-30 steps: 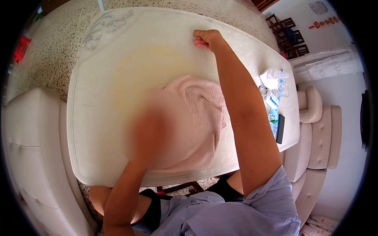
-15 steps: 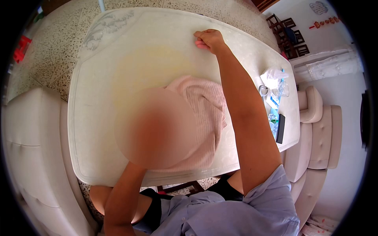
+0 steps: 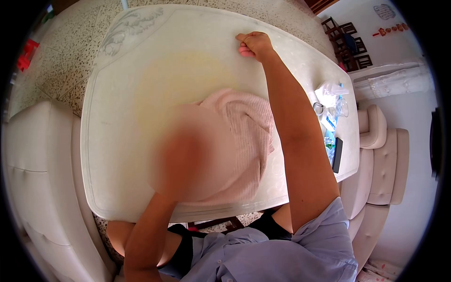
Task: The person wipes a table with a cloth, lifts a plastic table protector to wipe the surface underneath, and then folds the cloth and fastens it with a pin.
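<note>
A pale pink ribbed cloth [image 3: 249, 127] lies bunched on the near middle of the white table [image 3: 112, 155]. My left hand [image 3: 181, 160] is over the cloth's left part, inside a round blurred patch. That blur hides its fingers and anything in them. Across the table, close to the far edge, my right hand [image 3: 255, 45] is low at the tabletop with its fingers curled and thumb and forefinger pressed together. Whatever it may hold is too small to make out. The cloth does not touch this hand.
On the table's right side are a white plastic bag [image 3: 329, 91], a clear cup [image 3: 342, 108], a tissue pack [image 3: 330, 121] and a black oblong object [image 3: 337, 155]. Pale sofas stand left [image 3: 42, 174] and right [image 3: 383, 174]. Dark stools [image 3: 345, 42] are stacked beyond.
The whole view has shifted slightly, with the table and right hand a little farther right in the picture. My right hand stays closed near the far edge. The cloth looks unchanged.
</note>
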The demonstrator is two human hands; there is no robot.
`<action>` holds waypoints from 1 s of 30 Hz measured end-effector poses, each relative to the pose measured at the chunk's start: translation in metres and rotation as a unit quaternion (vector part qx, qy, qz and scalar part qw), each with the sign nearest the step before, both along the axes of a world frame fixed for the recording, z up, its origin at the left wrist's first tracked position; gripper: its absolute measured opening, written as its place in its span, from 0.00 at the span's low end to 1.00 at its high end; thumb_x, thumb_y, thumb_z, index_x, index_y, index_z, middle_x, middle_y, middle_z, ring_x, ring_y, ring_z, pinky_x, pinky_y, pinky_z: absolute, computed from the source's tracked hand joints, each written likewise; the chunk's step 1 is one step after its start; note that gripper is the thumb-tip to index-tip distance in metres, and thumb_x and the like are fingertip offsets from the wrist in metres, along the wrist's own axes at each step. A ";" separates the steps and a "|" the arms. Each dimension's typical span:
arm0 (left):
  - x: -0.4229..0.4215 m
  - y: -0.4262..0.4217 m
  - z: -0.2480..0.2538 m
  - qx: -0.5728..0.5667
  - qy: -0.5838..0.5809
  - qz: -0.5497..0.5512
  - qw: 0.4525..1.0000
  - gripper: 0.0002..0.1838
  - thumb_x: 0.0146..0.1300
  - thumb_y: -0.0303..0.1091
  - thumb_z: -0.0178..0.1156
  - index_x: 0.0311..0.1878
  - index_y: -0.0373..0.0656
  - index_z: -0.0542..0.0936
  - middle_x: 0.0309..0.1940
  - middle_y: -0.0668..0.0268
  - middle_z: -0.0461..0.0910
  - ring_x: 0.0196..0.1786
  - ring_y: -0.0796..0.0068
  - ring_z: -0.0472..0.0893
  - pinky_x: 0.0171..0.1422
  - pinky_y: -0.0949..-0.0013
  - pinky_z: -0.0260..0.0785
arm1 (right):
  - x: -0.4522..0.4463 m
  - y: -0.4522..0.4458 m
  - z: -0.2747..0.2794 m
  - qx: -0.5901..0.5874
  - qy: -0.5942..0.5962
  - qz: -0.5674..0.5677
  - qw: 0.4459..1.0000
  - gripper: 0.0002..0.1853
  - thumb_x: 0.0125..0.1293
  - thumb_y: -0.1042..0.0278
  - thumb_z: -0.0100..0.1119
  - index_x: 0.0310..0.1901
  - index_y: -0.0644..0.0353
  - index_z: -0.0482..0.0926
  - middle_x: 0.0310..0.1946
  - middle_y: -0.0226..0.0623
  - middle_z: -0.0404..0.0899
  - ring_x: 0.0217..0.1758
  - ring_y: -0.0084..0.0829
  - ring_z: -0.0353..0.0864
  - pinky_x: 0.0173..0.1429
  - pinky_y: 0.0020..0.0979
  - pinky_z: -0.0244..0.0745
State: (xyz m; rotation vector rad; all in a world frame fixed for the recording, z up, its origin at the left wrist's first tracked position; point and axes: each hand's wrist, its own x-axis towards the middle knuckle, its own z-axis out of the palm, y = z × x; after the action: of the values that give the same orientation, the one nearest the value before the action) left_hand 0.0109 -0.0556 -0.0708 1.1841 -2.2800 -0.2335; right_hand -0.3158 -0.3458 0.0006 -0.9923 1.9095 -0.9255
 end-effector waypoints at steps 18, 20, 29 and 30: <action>-0.011 -0.010 0.038 -0.012 0.116 0.035 0.993 0.08 0.59 0.28 0.75 0.42 0.47 0.88 0.40 0.65 0.84 0.43 0.60 0.85 0.45 0.57 0.77 | 0.000 0.002 0.001 -0.007 0.010 0.011 1.000 0.16 0.65 0.67 0.80 0.45 0.67 0.83 0.37 0.41 0.89 0.32 0.32 0.92 0.39 0.32 0.95; -0.012 -0.011 0.040 0.002 0.140 0.035 0.990 0.08 0.60 0.29 0.75 0.43 0.47 0.89 0.41 0.65 0.84 0.44 0.60 0.85 0.45 0.57 0.78 | 0.000 0.001 0.002 0.004 0.024 0.021 0.999 0.18 0.64 0.66 0.81 0.47 0.66 0.83 0.36 0.41 0.89 0.31 0.31 0.92 0.37 0.30 0.93; -0.015 -0.012 0.062 0.076 0.201 0.035 0.976 0.07 0.62 0.30 0.74 0.44 0.47 0.89 0.41 0.65 0.84 0.43 0.61 0.86 0.44 0.58 0.79 | -0.009 0.057 -0.022 -0.148 -0.049 0.070 0.985 0.17 0.66 0.66 0.81 0.51 0.62 0.86 0.42 0.38 0.89 0.42 0.27 0.88 0.50 0.31 0.86; -0.015 -0.012 0.062 0.077 0.204 0.034 0.975 0.08 0.62 0.30 0.74 0.44 0.47 0.89 0.41 0.65 0.84 0.44 0.61 0.86 0.44 0.58 0.79 | -0.007 0.077 -0.024 -0.189 -0.075 0.068 0.977 0.16 0.67 0.67 0.81 0.51 0.62 0.86 0.43 0.37 0.89 0.45 0.27 0.87 0.52 0.32 0.86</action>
State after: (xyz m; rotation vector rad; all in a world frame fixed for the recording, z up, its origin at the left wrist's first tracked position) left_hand -0.0037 -0.0676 -0.0092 1.1626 -1.8862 -0.5808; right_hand -0.3227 -0.2690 -0.0230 -1.2181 1.5498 -1.2717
